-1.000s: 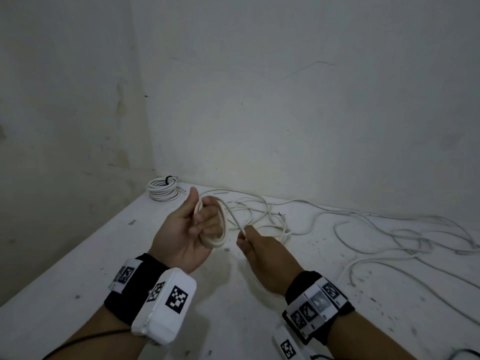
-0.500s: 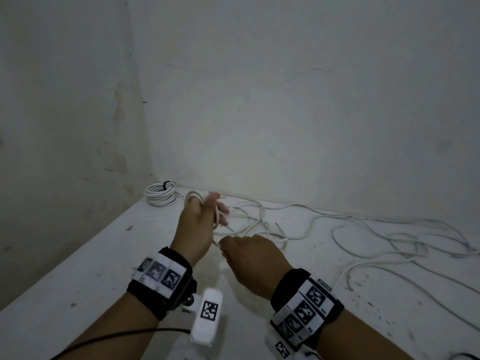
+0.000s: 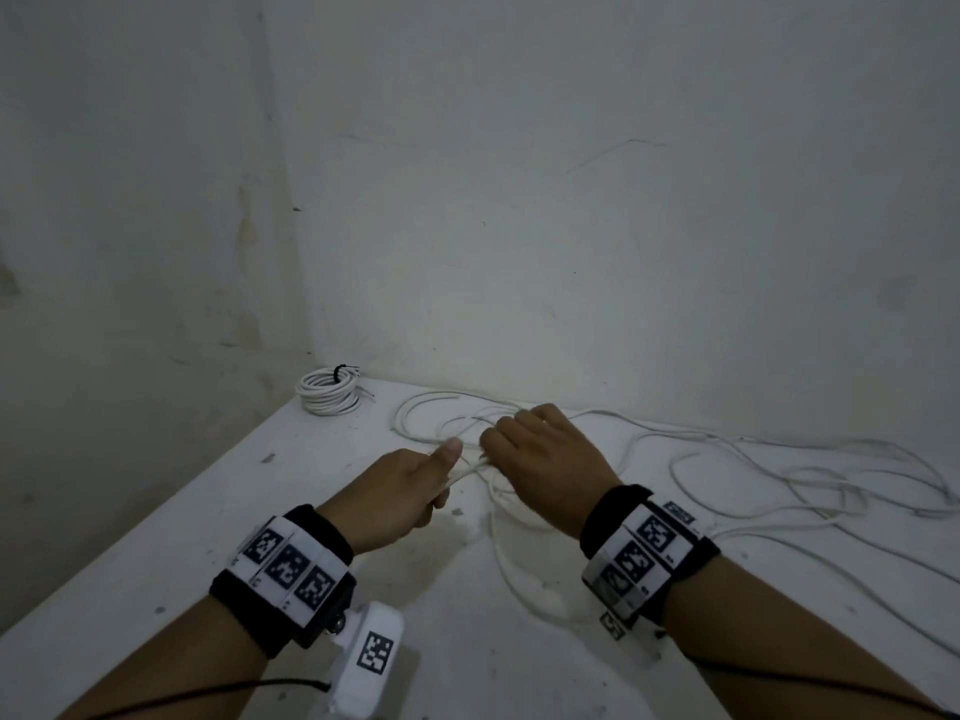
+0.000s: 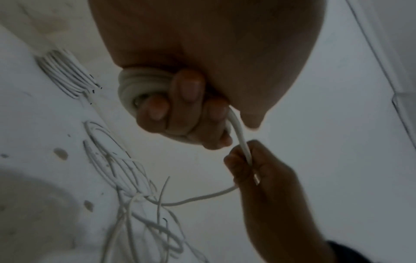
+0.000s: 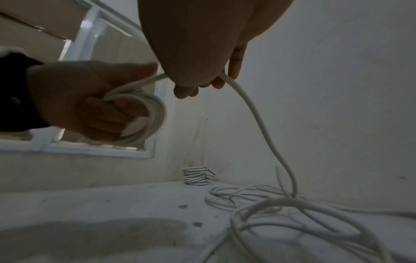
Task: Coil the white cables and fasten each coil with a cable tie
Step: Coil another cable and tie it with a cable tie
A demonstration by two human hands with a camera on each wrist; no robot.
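Observation:
My left hand [image 3: 410,485] grips a small coil of white cable [image 4: 137,85] with its fingers curled round the loops [image 5: 146,113]. My right hand [image 3: 540,459] pinches the same cable's running length [image 5: 254,113] just beside the left hand, knuckles up. From the right hand the cable [image 4: 242,142] drops to the loose tangle of white cable [image 3: 779,475] spread over the white table [image 3: 156,553]. A finished coil [image 3: 328,391] with a black cable tie [image 3: 340,373] lies in the far left corner.
Plastered walls close off the table at the back and the left. Loose cable loops cover the table's middle and right side. The table's near left part [image 3: 130,589] holds only dark specks. A white window frame [image 5: 94,149] shows in the right wrist view.
Both hands have dropped lower and further from the body over the table. The left hand turned palm-down with the coil, and the right hand moved up beside it along the cable.

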